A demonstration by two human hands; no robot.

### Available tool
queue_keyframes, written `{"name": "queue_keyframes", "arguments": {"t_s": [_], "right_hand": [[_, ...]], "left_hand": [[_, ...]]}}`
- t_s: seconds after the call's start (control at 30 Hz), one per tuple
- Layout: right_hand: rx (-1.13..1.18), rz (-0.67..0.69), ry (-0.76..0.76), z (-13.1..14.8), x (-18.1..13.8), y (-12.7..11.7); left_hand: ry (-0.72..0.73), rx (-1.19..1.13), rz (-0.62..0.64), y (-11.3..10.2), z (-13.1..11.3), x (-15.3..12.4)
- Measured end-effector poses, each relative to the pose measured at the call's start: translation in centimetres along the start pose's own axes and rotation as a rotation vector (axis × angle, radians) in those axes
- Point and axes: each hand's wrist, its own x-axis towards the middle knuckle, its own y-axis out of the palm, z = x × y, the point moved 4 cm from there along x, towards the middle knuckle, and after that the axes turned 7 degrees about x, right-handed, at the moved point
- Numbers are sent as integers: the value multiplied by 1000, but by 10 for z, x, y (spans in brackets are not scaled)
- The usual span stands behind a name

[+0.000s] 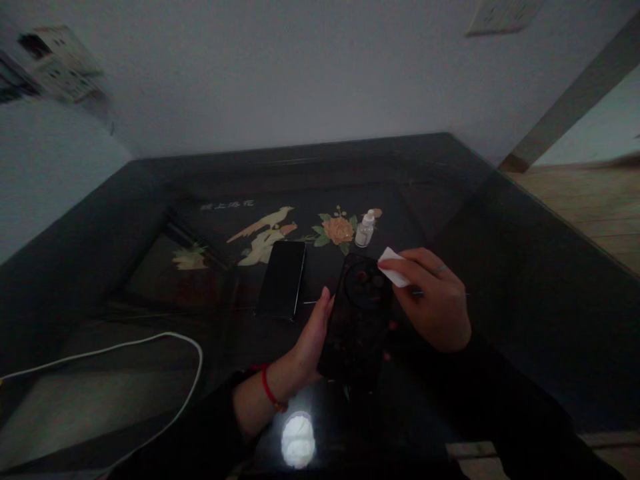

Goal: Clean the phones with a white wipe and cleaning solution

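My left hand (pixel 316 333) is wrapped around a dark phone (pixel 356 333), its back with a round camera module turned toward me. The thumb lies along the left edge, and fingertips show past the right edge. My right hand (pixel 434 293) pinches a small white cloth or wipe (pixel 394 268) by the phone's upper right corner, near the camera module. Whether the white piece touches the phone, I cannot tell. A second phone (pixel 283 280), with a dark screen facing up, lies on the table left of my hands. Beyond the held phone stands a small clear bottle (pixel 365 229) with a white cap.
The glossy dark table (pixel 440 200) carries a bird-and-flower picture and reflects a bright lamp near its front. A white cable (pixel 150 338) curves across the left side. Behind the table rises a pale wall (pixel 280 80) with sockets (pixel 65 63) at the left.
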Motion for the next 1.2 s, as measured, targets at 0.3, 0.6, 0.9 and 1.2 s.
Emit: {"name": "queue_keyframes", "arguments": {"t_s": [0.3, 0.6, 0.9, 1.2], "right_hand": [[54, 148, -301, 39, -4, 17], [71, -44, 80, -19, -5, -9], [215, -17, 231, -35, -11, 11], [279, 11, 238, -34, -16, 26]], "left_hand": [[127, 8, -119, 0, -3, 2], [0, -19, -27, -8, -5, 5], [275, 616, -372, -7, -42, -3], [138, 1857, -924, 0, -82, 24]]}}
